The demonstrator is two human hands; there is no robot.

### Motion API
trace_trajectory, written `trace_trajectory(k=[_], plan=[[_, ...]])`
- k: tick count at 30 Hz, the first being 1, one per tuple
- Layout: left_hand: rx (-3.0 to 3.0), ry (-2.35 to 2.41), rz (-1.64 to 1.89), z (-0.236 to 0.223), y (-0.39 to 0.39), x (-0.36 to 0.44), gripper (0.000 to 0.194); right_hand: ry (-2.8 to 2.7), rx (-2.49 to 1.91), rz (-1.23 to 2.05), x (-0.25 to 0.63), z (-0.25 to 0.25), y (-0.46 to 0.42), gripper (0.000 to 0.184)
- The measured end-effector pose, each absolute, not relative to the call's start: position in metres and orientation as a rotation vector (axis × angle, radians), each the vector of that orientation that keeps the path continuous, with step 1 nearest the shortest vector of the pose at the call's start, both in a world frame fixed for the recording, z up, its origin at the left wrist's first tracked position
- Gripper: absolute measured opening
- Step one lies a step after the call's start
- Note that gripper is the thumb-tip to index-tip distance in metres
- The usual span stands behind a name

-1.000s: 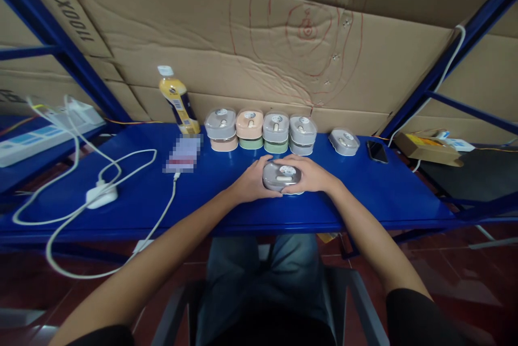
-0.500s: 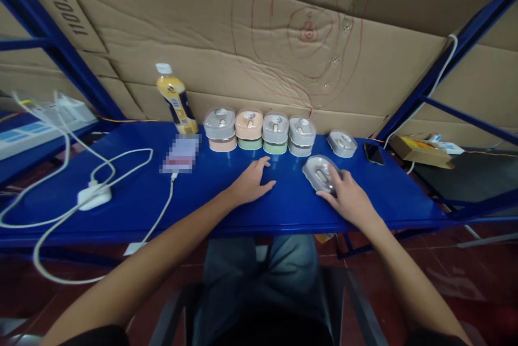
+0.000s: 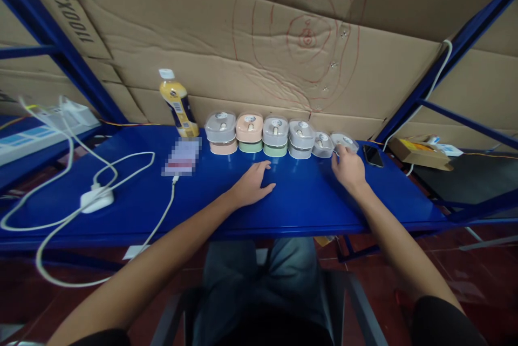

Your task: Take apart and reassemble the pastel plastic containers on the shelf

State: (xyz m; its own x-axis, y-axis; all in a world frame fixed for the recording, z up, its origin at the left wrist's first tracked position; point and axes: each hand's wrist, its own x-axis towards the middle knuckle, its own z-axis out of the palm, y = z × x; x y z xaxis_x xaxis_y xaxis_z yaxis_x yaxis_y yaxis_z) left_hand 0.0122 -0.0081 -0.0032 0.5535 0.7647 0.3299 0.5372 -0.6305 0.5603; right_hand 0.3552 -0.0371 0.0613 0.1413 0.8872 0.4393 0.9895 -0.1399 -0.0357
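Four in a row, each two high, left to right on the far side of the blue table [image 3: 307,200]: gray-on-pink stack [image 3: 222,133], pink-on-green stack [image 3: 250,133], gray-on-green stack [image 3: 275,134], gray-on-gray stack [image 3: 301,137]. Two single gray boxes were lined up farther right: left single box [image 3: 323,146] just beside the gray-on-gray stack, right single box [image 3: 343,138] partly covered by the right hand [image 3: 348,167]. Right grip: fingertips were hidden at the boxes, so whether anything was grasped or only touched can't be told. Left hand [image 3: 251,184] was placed around mid-table, near side of the gray-on-green stack, released, thumb and fingers spread, nothing grasped. Yellow bottle [image 3: 178,106] was stood upright far left; a white cable [image 3: 164,216] was plugged into the pixelated item [image 3: 182,156] near it. Dark phone [image 3: 373,155] was laid right of the right single box. Red rings were drawn on the cardboard [image 3: 194,27] behind.
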Motion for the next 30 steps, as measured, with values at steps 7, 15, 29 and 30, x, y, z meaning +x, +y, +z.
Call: trace_trajectory(k=[7, 15, 29, 30], plan=[[2.393, 1.054, 0.807, -0.004, -0.006, 0.012, 0.058, -1.776, -1.915, -0.427, 0.297, 0.070, 0.009, 0.074], [2.382, 1.050, 0.807, -0.006, -0.005, 0.010, 0.058, -1.564, -1.986, -0.264, 0.258, 0.064, 0.056, 0.075], [1.829, 0.818, 1.118, 0.005, 0.001, 0.008, 0.080, -2.103, -1.051, 0.808, 0.334, 0.083, -0.017, 0.076], [1.831, 0.806, 1.091, 0.005, 0.002, 0.007, 0.084, -2.155, -1.002, 0.893, 0.329, 0.077, -0.019, 0.079]])
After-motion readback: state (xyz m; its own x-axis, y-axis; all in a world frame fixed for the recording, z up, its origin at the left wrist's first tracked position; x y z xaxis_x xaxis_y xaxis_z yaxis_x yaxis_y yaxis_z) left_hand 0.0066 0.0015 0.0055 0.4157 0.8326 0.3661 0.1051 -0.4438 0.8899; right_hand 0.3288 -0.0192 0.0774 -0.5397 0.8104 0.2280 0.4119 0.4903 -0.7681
